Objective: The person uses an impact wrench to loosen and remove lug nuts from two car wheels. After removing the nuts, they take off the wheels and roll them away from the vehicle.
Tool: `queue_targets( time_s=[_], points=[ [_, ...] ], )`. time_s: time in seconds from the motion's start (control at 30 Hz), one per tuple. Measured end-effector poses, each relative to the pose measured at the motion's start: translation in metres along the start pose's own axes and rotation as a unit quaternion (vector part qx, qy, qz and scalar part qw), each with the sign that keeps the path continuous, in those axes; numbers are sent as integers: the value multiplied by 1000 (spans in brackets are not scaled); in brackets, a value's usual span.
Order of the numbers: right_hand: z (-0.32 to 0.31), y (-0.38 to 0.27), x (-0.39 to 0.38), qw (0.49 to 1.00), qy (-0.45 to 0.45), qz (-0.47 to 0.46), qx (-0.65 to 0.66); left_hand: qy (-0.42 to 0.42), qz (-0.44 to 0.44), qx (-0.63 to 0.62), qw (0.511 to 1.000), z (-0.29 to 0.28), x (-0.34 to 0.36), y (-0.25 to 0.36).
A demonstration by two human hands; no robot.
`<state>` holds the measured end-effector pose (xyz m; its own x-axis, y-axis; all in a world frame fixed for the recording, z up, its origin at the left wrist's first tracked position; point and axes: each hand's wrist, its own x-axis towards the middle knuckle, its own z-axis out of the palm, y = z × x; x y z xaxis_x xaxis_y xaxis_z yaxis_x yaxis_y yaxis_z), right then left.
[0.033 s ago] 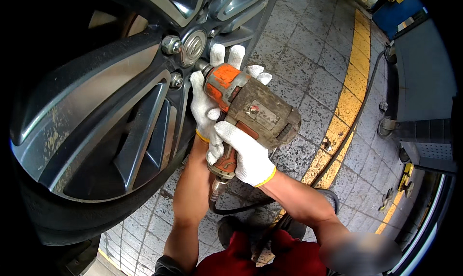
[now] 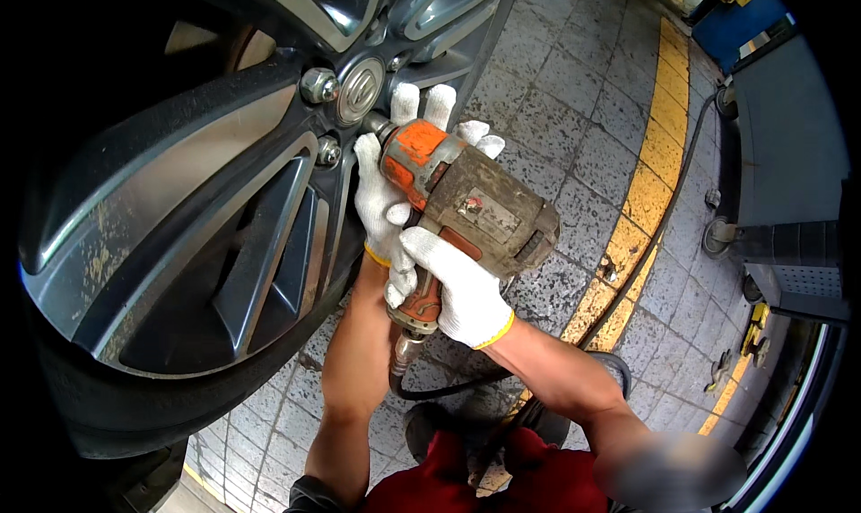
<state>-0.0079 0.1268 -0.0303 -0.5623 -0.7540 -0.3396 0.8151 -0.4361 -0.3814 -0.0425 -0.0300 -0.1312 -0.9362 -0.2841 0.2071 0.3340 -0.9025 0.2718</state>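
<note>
A worn orange and grey air impact wrench (image 2: 466, 199) points its socket at the hub of a grey alloy car wheel (image 2: 179, 217). My left hand (image 2: 381, 186), in a white knit glove, wraps under the wrench's nose, fingers showing behind it. My right hand (image 2: 457, 289), also gloved, grips the wrench's handle from the right. Two lug nuts (image 2: 318, 84) show on the hub left of the socket, beside the round centre cap (image 2: 359, 89). A black air hose (image 2: 430, 389) leaves the handle's bottom.
Grey paved floor with a worn yellow line (image 2: 646, 181) runs along the right. The hose (image 2: 682, 181) trails across it toward grey lift equipment (image 2: 780, 154) at the right. The tyre (image 2: 134, 405) fills the lower left. My red trousers (image 2: 502, 482) and a dark shoe (image 2: 426, 428) are below.
</note>
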Motion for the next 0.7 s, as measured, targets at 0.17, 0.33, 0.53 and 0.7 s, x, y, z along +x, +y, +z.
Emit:
queue_targets(
  time_s=[0.17,0.33,0.53,0.7],
  points=[
    [5,0,0,997,-17,-27,-70,-30,-73,-15,997,70,-7,8],
    [3,3,5,996,-15,-36,-78,-31,-89,-87,992,68,-5,5],
    [4,3,5,997,-14,-25,-69,-153,-148,-128,969,45,-7,20],
    [10,3,4,999,-28,-35,-9,100,52,261,959,11,-23,19]
  ],
)
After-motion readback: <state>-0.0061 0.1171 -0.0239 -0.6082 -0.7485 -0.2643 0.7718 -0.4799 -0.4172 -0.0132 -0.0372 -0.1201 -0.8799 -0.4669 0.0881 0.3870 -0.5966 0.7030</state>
